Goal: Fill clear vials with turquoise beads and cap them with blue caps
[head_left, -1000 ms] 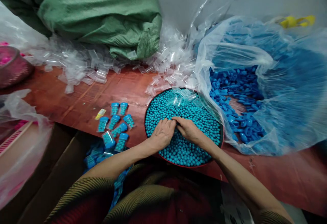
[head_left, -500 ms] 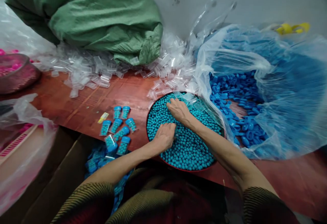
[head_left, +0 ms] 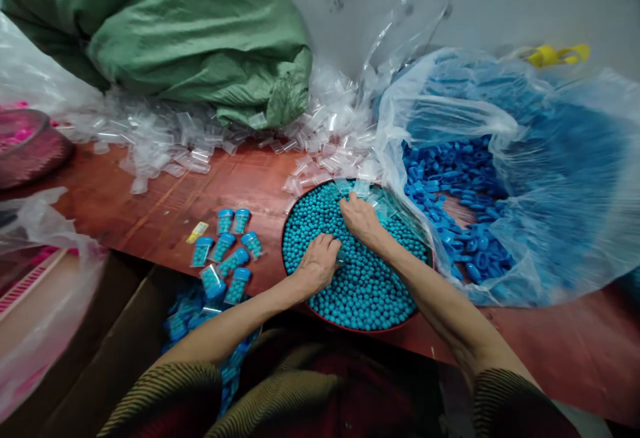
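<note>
Head view: teal beads [head_left: 373,298] filled the round tray [head_left: 370,331], with loose tubes [head_left: 364,188] at its twelve o'clock edge. The left hand [head_left: 316,265], at nine, had fingers curled around what looked like a clear tube [head_left: 341,262]; the right hand [head_left: 361,218], near twelve, had bent fingers, their hold unclear. Capped tubes [head_left: 224,243] lay beyond nine o'clock. Tilting could spill beads; a brushing wrist might scatter them.

Beads [head_left: 370,291] in tub [head_left: 370,331]; jars [head_left: 223,246] left, bag [head_left: 560,158] right, sack [head_left: 200,38] behind-left.
</note>
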Demonstrator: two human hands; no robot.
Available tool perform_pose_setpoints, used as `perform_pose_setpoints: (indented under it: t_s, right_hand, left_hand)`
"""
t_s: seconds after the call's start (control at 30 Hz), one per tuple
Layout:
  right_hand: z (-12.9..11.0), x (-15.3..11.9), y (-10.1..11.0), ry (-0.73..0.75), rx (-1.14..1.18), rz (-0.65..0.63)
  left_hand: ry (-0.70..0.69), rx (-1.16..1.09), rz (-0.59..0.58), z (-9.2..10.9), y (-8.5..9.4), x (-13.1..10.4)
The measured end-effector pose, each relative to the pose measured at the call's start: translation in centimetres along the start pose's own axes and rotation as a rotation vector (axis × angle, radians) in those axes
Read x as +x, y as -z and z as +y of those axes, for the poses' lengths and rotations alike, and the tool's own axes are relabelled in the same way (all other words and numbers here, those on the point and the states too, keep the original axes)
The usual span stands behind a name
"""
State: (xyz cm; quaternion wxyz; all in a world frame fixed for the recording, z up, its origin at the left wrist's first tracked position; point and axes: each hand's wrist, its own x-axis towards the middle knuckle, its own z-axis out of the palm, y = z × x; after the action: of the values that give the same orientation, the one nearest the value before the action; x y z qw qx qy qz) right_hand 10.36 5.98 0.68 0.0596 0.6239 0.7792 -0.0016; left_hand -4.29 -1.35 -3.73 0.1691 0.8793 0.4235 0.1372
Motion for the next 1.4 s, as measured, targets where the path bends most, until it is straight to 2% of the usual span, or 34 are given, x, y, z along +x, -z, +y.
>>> perform_pose_setpoints:
  t_s: [0.1, 0.17, 0.2, 0.27, 0.33, 0.4, 0.57, 0.67, 0.77, 0.87, 0.93, 1.07, 1.17, 1.3, 1.4]
  right_hand:
    - [0.8, -1.2, -0.1, 0.022, 0.214, 0.138]
    - [1.3, -2.6, -0.9, 0.056, 0.509, 0.240]
    - [1.4, -3.3, -1.5, 0.066, 0.693, 0.246]
    - [1.6, -4.6, -2.9, 0.045, 1.049, 0.144]
    - [1.6, -5.7, -4.0, 0.004, 1.244, -0.011]
    - [1.6, -6.7, -4.3, 0.022, 1.187, -0.091]
    - [1.6, -8.0, -2.2, 0.070, 0.504, -0.103]
    - [2.2, -6.7, -0.7, -0.007, 0.192, -0.044]
    - [3.2, -4.1, -0.2, -0.125, 0.031, 0.044]
    - [3.9, -2.0, -0.6, -0.140, 0.039, 0.043]
    - [4.0, -1.7, -1.3, -0.097, 0.101, 0.075]
    - [3.8, -3.0, -2.9, 0.073, 0.258, 0.172]
    - [4.0, -4.3, -3.7, 0.178, 0.345, 0.163]
    - [4.8, -4.2, -3.1, 0.129, 0.463, 0.167]
    - [4.8, -2.9, -2.0, 0.072, 0.332, 0.034]
  left_hand:
    - [-0.036, -0.068, 0.125, -0.4, -0.4, -0.1]
    - [-0.069, -0.098, 0.214, -0.6, -0.7, 0.0]
    - [-0.087, -0.112, 0.240, -0.7, -0.8, 0.0]
    - [-0.126, -0.140, 0.238, -0.9, -1.1, 0.1]
    - [-0.155, -0.168, 0.184, -1.0, -1.3, 0.1]
    - [-0.146, -0.196, 0.109, -1.0, -1.3, 0.3]
    - [-0.047, -0.169, -0.001, -0.3, -0.5, 1.1]
    - [-0.011, -0.085, -0.107, 0.4, 0.1, 1.8]
    - [0.026, -0.054, -0.168, 0.8, 0.7, 2.0]
    - [0.017, -0.067, -0.171, 0.9, 0.8, 1.8]
    - [0.031, -0.076, -0.142, 0.8, 0.7, 1.5]
    - [0.088, -0.077, -0.092, 0.6, 0.1, 1.2]
    - [0.033, -0.043, -0.102, 0.5, 0.0, 1.2]
    - [-0.009, -0.020, -0.126, 0.4, 0.1, 1.5]
    - [-0.008, -0.024, -0.137, 0.3, 0.2, 1.7]
